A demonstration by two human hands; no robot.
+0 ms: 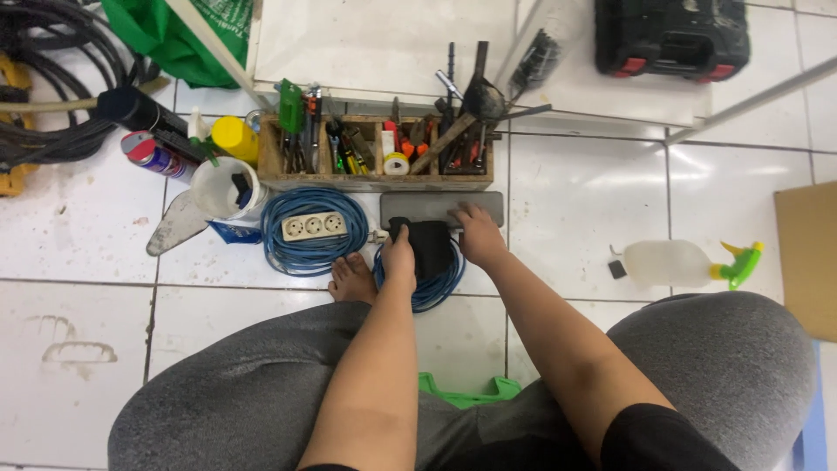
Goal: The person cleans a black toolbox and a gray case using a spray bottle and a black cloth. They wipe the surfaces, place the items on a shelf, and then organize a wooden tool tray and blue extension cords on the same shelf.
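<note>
Seen from above, a seated person in grey trousers reaches both arms toward 12 o'clock over a white tiled floor [575, 209]. The left hand [399, 260] rests closed over the near edge of a black pouch-like object [430, 246], thumb and fingers curled around it. The right hand [478, 234] lies at the object's 2 o'clock corner, fingers spread flat and touching a dark grey flat bar [441, 208]; whether it grips anything cannot be told. The black object sits on a small blue cable coil [436, 288].

Directly at 12 o'clock from the hands stands a wooden tool crate [375, 179] with several compartments, packed upright with pliers, screwdrivers, a roll of tape and long dark tools. At 10 o'clock a white cup [222, 187] holds something dark, beside a yellow-capped bottle [235, 138] and a spray can [153, 155].

At 9 o'clock a larger blue extension lead [309, 231] with a white socket strip is coiled, just beside a bare foot [352, 279]. At 3 o'clock open tile stretches to a pale spray bottle [689, 263] lying on its side, with a cardboard sheet [806, 257] at the frame's edge. A black tool case [671, 37] sits at 1 o'clock.
</note>
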